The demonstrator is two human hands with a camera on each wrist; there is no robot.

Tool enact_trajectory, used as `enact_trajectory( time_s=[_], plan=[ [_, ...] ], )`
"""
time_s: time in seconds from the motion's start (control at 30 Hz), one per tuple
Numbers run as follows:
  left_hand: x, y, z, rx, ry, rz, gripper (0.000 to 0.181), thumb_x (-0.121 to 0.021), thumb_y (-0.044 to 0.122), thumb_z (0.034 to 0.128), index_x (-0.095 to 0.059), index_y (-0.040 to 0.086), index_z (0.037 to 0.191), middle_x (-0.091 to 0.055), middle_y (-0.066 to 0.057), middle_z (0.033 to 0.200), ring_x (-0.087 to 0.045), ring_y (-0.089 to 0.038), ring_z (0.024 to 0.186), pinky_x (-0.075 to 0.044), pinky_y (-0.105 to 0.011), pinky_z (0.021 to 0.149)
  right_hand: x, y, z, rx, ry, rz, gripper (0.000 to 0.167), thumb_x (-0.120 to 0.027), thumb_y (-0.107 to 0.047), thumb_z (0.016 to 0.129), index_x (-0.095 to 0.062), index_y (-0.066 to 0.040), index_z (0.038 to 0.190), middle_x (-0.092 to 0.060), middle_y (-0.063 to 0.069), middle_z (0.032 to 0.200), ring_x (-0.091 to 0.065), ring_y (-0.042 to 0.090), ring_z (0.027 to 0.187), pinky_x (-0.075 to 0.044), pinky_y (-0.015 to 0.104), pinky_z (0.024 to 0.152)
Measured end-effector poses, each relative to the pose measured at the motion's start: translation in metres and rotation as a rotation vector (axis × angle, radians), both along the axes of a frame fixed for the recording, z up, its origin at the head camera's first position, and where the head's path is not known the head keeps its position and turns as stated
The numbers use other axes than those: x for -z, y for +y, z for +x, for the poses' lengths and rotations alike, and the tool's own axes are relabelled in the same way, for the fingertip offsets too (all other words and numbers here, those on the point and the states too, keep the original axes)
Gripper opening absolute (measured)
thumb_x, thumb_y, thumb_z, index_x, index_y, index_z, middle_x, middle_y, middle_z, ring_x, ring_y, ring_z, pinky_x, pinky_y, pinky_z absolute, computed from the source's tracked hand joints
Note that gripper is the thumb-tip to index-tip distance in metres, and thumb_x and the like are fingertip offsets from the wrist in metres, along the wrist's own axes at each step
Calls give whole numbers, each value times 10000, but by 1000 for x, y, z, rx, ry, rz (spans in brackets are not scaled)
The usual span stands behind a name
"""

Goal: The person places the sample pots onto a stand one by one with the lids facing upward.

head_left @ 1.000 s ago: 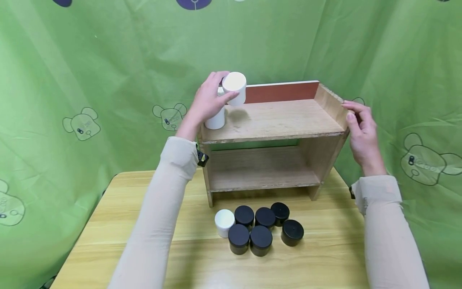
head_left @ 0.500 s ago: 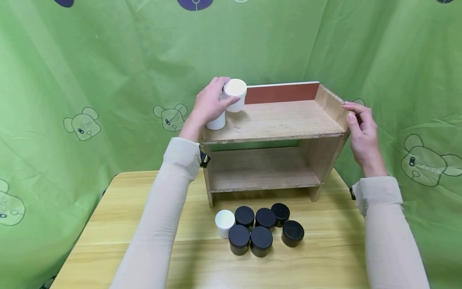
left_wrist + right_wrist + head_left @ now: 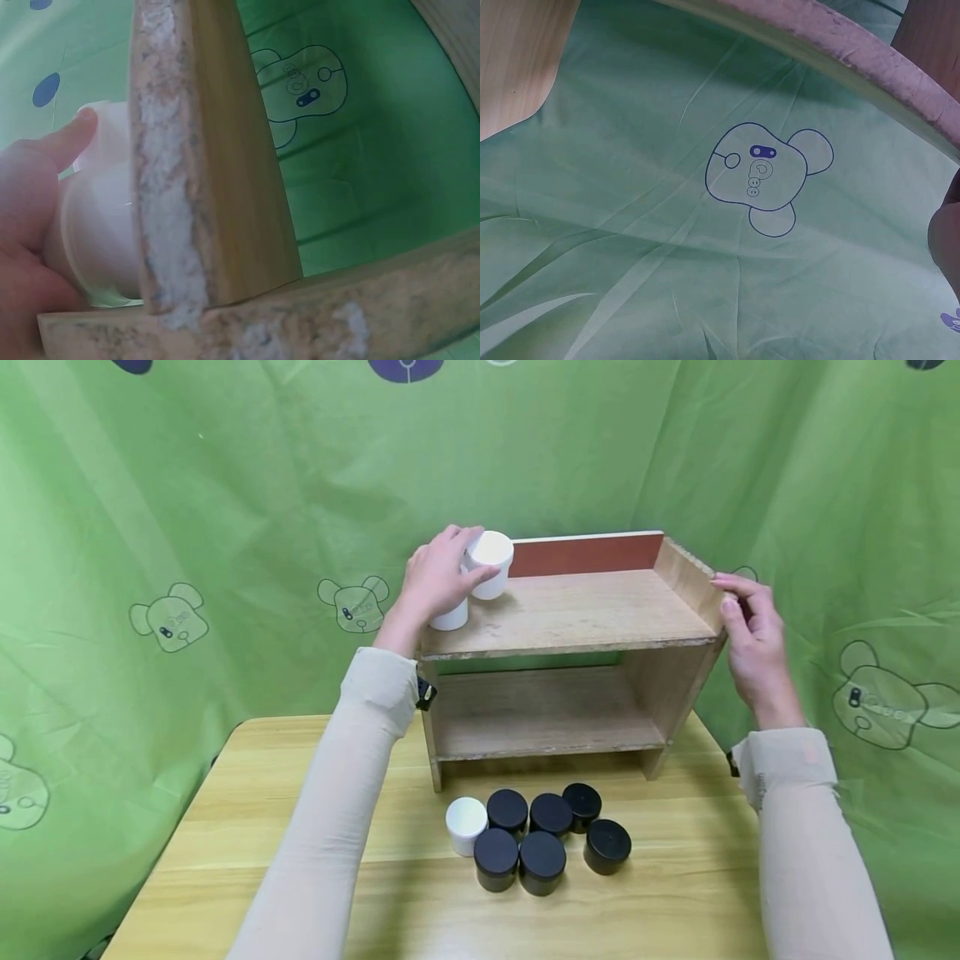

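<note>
My left hand grips a white jar at the left end of the wooden shelf's top board. Another white jar stands there beneath that hand, partly hidden by it. In the left wrist view, the left hand holds the pale jar behind the shelf's edge, with a second jar nearer. My right hand pinches the top of the shelf's right side panel. Whether the held jar touches the board is hard to tell.
On the wooden table, in front of the shelf, stand a white jar and several black-lidded jars. The shelf's lower board lies under the top one. A green curtain hangs behind and at both sides.
The left hand has lowered the white jar toward the top board, moving slightly right. The right hand stays on the side panel, and the jars on the table have not moved.
</note>
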State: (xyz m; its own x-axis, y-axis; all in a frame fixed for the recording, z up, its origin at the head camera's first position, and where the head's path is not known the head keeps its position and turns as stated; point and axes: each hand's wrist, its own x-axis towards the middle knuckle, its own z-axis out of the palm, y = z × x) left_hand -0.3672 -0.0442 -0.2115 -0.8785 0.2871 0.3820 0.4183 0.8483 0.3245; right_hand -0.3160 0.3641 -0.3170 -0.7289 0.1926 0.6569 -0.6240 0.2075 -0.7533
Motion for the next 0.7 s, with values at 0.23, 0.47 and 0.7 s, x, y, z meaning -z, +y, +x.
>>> enact_trajectory(
  time_s=[0.23,0.47,0.7],
  plan=[
    [1,0,0,-6,5,-47,684,-655,534,979,-463,224,1558,-545,-20,1517,-472,-226,1351,-403,-423,1144,1,1,0,9,-28,11,332,-483,-67,1073,-609,-63,1380,-541,-51,1398,-451,143,1387,-372,161,1187],
    [4,0,0,-15,-14,-88,692,-636,552,983,-459,222,1565,-538,1,1544,-447,-204,1335,-384,-411,1143,1,1,2,-21,-49,-7,340,-485,-83,1077,-593,-63,1398,-525,-43,1418,-447,140,1388,-377,153,1179],
    [2,2,-1,-11,-27,-109,686,-620,554,991,-456,215,1564,-535,-8,1542,-423,-209,1362,-390,-410,1137,2,4,3,29,-74,55,351,-462,-113,1090,-572,-88,1423,-514,-71,1441,-407,162,1436,-333,170,1226]
  ],
)
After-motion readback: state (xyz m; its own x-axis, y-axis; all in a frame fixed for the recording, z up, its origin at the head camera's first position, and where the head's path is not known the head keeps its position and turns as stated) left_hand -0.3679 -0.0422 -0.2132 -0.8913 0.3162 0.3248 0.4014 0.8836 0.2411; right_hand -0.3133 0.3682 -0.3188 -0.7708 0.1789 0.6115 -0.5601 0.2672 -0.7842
